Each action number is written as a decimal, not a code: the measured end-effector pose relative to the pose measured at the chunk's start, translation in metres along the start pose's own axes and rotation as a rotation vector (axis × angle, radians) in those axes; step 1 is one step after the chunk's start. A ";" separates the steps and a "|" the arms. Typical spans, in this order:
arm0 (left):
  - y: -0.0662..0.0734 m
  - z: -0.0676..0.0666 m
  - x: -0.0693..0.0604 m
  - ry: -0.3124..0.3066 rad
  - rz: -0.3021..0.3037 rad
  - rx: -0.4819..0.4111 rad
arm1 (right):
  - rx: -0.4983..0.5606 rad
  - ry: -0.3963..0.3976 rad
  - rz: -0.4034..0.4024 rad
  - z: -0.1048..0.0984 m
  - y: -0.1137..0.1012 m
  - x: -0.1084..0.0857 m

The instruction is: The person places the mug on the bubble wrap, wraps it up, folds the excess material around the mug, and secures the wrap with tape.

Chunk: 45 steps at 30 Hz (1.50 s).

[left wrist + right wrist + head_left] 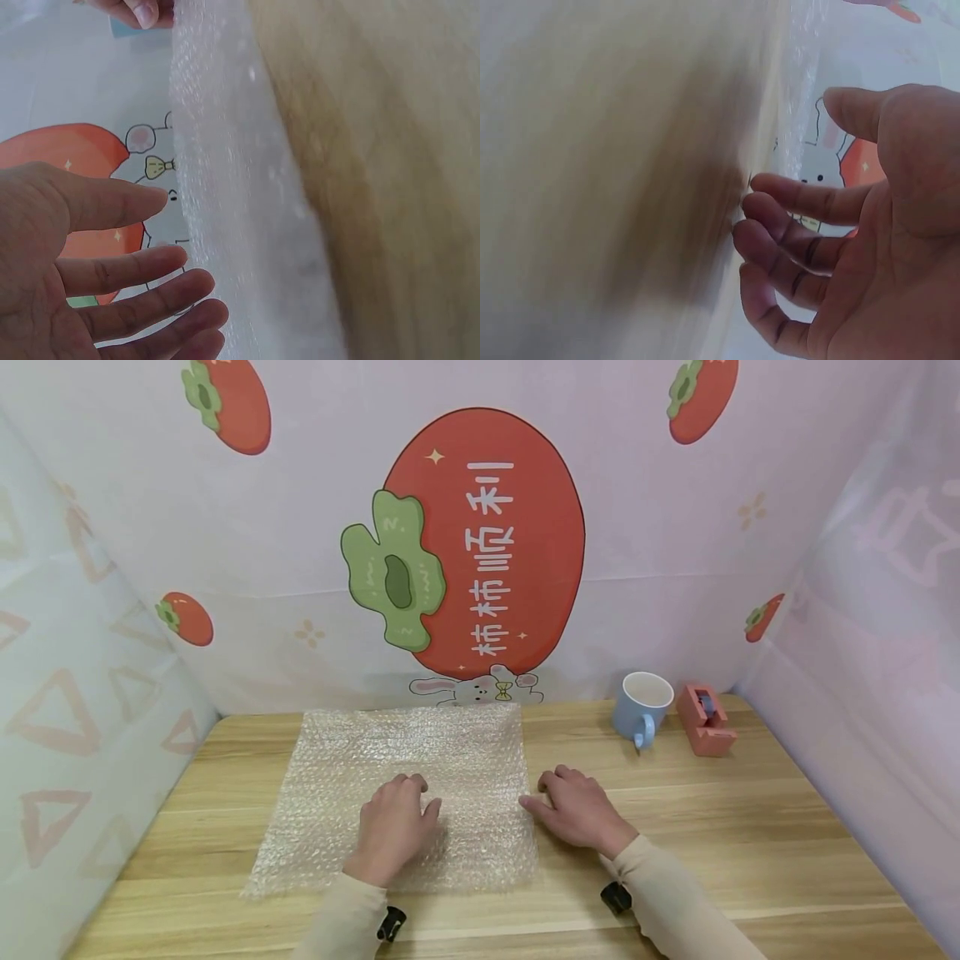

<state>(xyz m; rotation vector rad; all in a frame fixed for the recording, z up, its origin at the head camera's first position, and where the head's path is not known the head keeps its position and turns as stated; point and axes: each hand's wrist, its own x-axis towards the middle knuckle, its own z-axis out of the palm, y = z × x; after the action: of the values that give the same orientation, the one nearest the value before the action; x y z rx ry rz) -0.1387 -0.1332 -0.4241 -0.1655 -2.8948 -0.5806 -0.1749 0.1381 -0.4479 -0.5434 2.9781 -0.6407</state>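
Bubble wrap [472,777]: flat on the desk [202,810], longer axis unclear
Left hand [393,827]: nearer, wrap beneath; fingers spread, holding nothing
Right hand [579,808]: wrap leftward, edge by thumb; fingers loosely bent, empty

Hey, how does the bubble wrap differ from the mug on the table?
The bubble wrap is see-through, while the mug is light blue outside. The wrap lies flat as a sheet; the mug stands upright, its handle toward the person. The wrap covers far more of the table than the mug does. Both rest on that wooden surface.
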 end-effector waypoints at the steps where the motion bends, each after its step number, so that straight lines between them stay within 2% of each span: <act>1: -0.002 -0.001 0.000 0.002 -0.006 0.000 | 0.007 -0.001 0.009 0.000 -0.002 0.001; 7: -0.010 -0.008 0.000 -0.014 -0.043 -0.012 | 0.042 -0.014 0.050 0.004 -0.009 0.005; 17: -0.023 -0.011 0.000 -0.009 -0.060 -0.001 | 0.073 -0.019 0.047 0.005 -0.012 0.008; 22: -0.023 -0.011 -0.001 0.000 -0.054 -0.007 | 0.092 0.003 0.029 0.005 -0.013 0.009; 36: -0.020 -0.013 -0.001 0.001 -0.054 -0.014 | 0.151 0.130 0.005 0.006 -0.016 0.009; 45: -0.022 -0.016 -0.003 -0.018 -0.034 -0.007 | 0.147 0.156 0.038 0.002 -0.008 0.003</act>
<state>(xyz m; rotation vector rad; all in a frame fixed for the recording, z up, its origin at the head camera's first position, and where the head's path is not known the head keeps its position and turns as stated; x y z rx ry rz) -0.1368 -0.1600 -0.4181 -0.1230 -2.9187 -0.5978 -0.1751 0.1296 -0.4463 -0.4455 3.0413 -0.9298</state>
